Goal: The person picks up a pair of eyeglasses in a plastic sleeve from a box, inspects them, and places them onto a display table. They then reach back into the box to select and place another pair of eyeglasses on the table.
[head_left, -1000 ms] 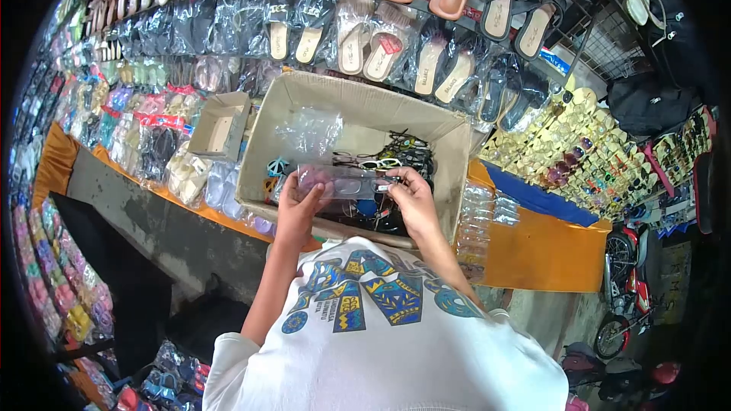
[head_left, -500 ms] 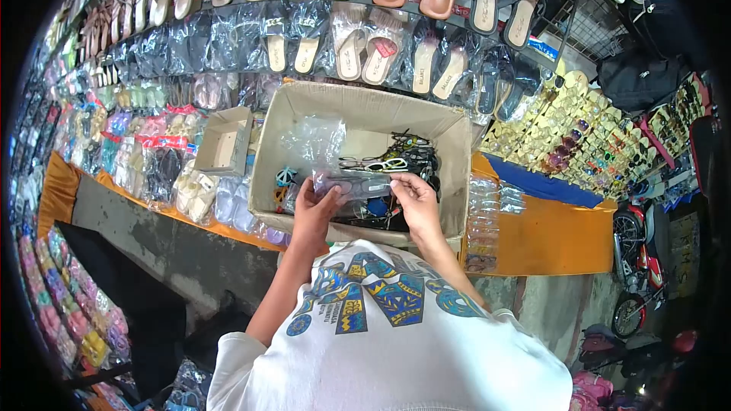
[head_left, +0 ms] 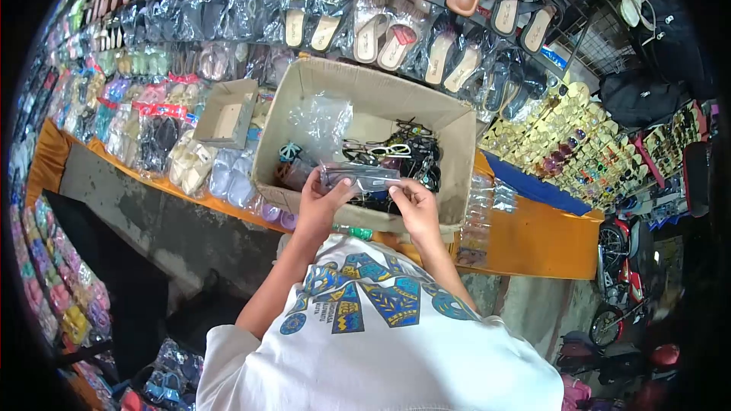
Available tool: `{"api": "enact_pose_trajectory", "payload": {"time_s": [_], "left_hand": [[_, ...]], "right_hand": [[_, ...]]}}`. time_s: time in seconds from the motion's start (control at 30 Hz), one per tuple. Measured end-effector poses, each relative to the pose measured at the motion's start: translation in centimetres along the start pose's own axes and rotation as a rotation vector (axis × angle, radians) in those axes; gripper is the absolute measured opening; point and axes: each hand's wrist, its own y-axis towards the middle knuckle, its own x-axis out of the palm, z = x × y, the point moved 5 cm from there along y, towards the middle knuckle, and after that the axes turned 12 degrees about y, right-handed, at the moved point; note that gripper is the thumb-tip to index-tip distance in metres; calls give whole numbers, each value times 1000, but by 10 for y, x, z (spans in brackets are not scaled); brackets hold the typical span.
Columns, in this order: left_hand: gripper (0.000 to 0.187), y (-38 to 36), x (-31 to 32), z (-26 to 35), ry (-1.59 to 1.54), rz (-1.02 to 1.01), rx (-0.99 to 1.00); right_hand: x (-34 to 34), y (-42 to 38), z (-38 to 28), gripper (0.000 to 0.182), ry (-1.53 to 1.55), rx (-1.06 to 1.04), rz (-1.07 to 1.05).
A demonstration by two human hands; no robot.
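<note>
A pair of glasses in a clear plastic sleeve (head_left: pixel 359 177) is held level over the near side of a large cardboard box (head_left: pixel 373 81). My left hand (head_left: pixel 321 204) grips the sleeve's left end, thumb on top. At its right end my right hand (head_left: pixel 417 204) pinches the corner between thumb and fingers. Beneath and beyond lies a tangle of loose glasses (head_left: pixel 417 154), mostly dark-framed, with one pale-framed pair (head_left: pixel 391 151) on top. Crumpled clear plastic bags (head_left: pixel 323 119) fill the box's left part, near a light blue item (head_left: pixel 289 152) that I cannot make out.
A small open carton (head_left: pixel 226 116) stands left of the box among bagged footwear. Sandals (head_left: pixel 421 46) line the racks behind. Sunglasses (head_left: pixel 567 144) cover a yellow display at right, above an orange cloth (head_left: pixel 544 247). A red motorcycle (head_left: pixel 626 278) stands farther right.
The sleeve has been turned in my hands, so the glasses inside now appear edge-on rather than lenses up. My view has shifted slightly, and a green item now shows by the box's near edge.
</note>
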Motion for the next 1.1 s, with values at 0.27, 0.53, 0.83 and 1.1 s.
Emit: {"api": "enact_pose_trajectory", "payload": {"time_s": [0.27, 0.53, 0.83, 1.1], "left_hand": [[35, -20, -8, 2, -166, -14, 20], [36, -45, -24, 12, -17, -84, -38], [38, -78, -18, 13, 208, -137, 4], [40, -64, -21, -4, 424, -198, 74]], "right_hand": [[18, -26, -7, 23, -62, -139, 83], [35, -61, -16, 29, 64, -115, 159], [29, -89, -4, 27, 136, -10, 301], [-3, -90, -13, 21, 260, -63, 345]]}}
